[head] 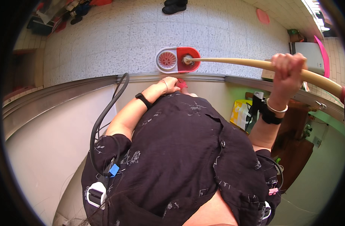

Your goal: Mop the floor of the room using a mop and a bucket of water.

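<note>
My right hand (289, 69) is closed around the long pale mop handle (234, 60), which runs from the far right down to the bucket. At its lower end the mop head (187, 59) sits inside the red half of a two-part mop bucket (199, 53). The other half of the bucket is white and holds a red wringer basket (167, 60). My left hand (171, 84) rests at the front of my dark shirt, near the bucket's near side; its fingers are partly hidden, and no object shows in it.
A metal door track (144, 77) crosses just before me, with tiled floor beyond. Black shoes (174, 7) stand at the far edge. A pink item (262, 16) lies far right. A yellow and white bag (240, 114) and brown wooden furniture (293, 144) are at the right.
</note>
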`<state>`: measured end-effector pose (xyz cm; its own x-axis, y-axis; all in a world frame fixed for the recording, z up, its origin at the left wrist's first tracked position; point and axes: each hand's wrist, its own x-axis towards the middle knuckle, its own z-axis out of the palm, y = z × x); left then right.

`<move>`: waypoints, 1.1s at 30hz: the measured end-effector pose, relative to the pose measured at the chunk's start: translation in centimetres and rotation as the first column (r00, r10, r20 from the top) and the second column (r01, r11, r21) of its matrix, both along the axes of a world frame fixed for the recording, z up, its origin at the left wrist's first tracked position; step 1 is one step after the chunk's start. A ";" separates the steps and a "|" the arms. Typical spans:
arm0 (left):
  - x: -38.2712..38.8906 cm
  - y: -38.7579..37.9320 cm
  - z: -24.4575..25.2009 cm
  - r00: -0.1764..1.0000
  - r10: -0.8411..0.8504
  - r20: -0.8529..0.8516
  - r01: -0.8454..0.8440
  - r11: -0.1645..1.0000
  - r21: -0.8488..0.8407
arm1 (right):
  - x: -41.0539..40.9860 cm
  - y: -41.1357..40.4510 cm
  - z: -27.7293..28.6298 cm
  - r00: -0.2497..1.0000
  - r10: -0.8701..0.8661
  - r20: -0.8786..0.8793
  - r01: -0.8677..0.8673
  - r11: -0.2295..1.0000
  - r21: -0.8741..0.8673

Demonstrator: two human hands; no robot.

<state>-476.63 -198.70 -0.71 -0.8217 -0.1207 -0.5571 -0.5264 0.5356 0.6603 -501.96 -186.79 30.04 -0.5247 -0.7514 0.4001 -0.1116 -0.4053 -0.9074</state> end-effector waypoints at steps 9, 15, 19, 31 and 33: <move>-1.3 1.2 0.7 0.994 -0.058 -0.088 0.059 0.998 0.005 | -0.2 2.3 1.9 0.993 -0.120 0.002 0.119 0.992 0.034; 0.2 2.0 -1.7 0.992 -0.080 -0.102 0.079 0.997 -0.013 | -1.7 4.0 -1.8 0.843 -0.517 0.151 0.515 0.855 0.052; 1.7 2.0 -2.5 0.994 -0.051 -0.093 0.052 0.999 0.013 | -4.6 7.5 -5.1 0.780 -0.595 0.197 0.594 0.801 0.066; 2.7 4.7 -1.7 0.996 0.078 0.041 -0.076 0.996 -0.036 | -6.9 15.1 -5.2 0.638 -0.676 0.369 0.671 0.723 0.166; 2.6 5.3 -1.4 0.996 0.076 0.046 -0.073 0.996 -0.053 | -7.2 16.4 -3.9 0.681 -0.628 0.376 0.633 0.763 0.128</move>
